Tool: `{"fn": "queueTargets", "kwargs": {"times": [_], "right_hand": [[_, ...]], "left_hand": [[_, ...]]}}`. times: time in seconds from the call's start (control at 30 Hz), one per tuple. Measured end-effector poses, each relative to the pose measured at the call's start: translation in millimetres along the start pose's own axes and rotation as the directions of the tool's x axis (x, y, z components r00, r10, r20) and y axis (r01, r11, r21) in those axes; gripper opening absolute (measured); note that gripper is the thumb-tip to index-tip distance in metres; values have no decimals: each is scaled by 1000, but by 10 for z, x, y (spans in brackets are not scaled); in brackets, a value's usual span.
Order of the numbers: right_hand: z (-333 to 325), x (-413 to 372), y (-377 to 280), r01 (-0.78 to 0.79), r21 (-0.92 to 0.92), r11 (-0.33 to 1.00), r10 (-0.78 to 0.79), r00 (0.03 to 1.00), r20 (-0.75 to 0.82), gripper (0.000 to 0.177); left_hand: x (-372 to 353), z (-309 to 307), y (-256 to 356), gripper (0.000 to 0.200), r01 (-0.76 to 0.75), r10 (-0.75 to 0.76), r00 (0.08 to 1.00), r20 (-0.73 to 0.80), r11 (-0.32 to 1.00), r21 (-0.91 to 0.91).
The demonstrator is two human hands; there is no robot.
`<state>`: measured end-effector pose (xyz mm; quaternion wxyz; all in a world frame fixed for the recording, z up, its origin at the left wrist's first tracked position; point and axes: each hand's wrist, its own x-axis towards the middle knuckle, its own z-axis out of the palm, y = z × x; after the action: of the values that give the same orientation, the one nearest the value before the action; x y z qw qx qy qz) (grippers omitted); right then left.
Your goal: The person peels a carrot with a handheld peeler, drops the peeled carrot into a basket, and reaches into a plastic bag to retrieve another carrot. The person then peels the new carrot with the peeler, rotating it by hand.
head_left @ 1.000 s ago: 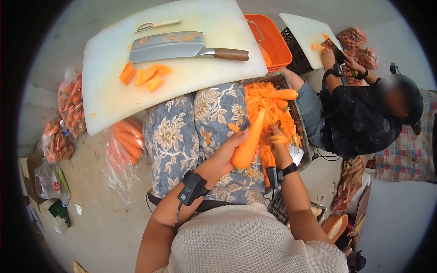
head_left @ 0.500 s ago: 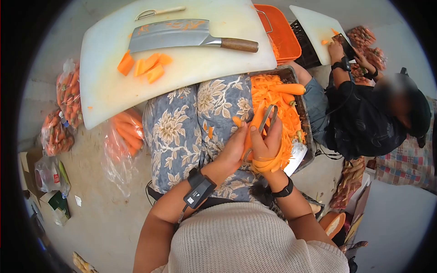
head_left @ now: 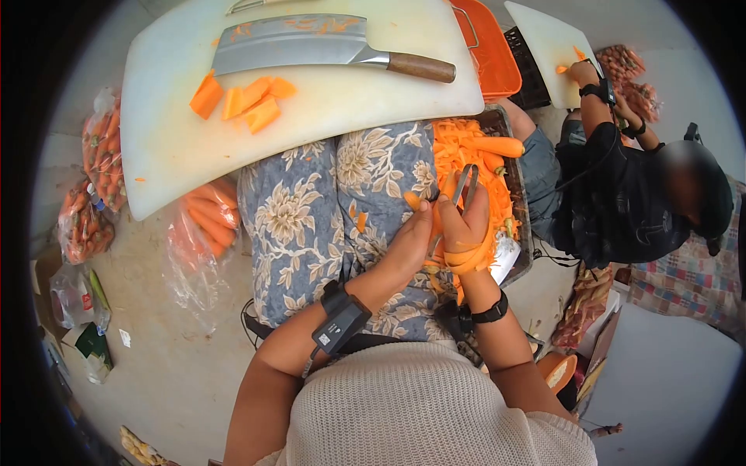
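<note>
My left hand [head_left: 411,247] is closed round a carrot [head_left: 436,225] above the floral cloth over my lap. A metal peeler [head_left: 472,180] is gripped in my right hand [head_left: 468,224], right beside the carrot. Curled carrot peel [head_left: 471,255] drapes over the right hand near the wrist. Under the hands stands a dark crate [head_left: 525,225] heaped with carrot peelings [head_left: 458,144]. A peeled carrot [head_left: 497,146] lies on the heap. The fingers partly cover both the held carrot and the peeler.
Ahead, a white cutting board [head_left: 326,101] bears a cleaver [head_left: 291,46] and cut carrot chunks [head_left: 263,114]. An orange bin [head_left: 497,66] stands beyond the crate. Bagged carrots [head_left: 210,221] lie at left. At right, a co-worker [head_left: 622,194] works at another white board [head_left: 544,39].
My hands have shifted slightly right and stay together at the carrot. The cutting board sits a little higher in view. The co-worker's hands have moved at their board.
</note>
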<state>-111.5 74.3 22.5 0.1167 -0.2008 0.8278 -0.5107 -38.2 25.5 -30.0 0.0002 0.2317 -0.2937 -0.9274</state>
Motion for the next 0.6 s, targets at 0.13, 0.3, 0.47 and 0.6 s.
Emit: {"fn": "queueTargets", "kwargs": {"times": [0.13, 0.3, 0.47, 0.6], "right_hand": [[17, 31, 55, 31, -3, 1000, -31, 1000, 6, 31], [11, 34, 84, -31, -23, 999, 31, 999, 10, 32], [-1, 117, 274, 14, -104, 994, -15, 1000, -6, 24], [-55, 341, 635, -129, -77, 989, 128, 992, -17, 40]], "left_hand": [[-39, 35, 92, 62, -2, 3, 999, 51, 1000, -20], [-88, 79, 158, 59, 39, -38, 999, 21, 997, -65], [-108, 100, 188, 61, 76, -76, 997, 3, 994, -72], [-10, -58, -120, 65, 31, -30, 999, -20, 997, 69]]}}
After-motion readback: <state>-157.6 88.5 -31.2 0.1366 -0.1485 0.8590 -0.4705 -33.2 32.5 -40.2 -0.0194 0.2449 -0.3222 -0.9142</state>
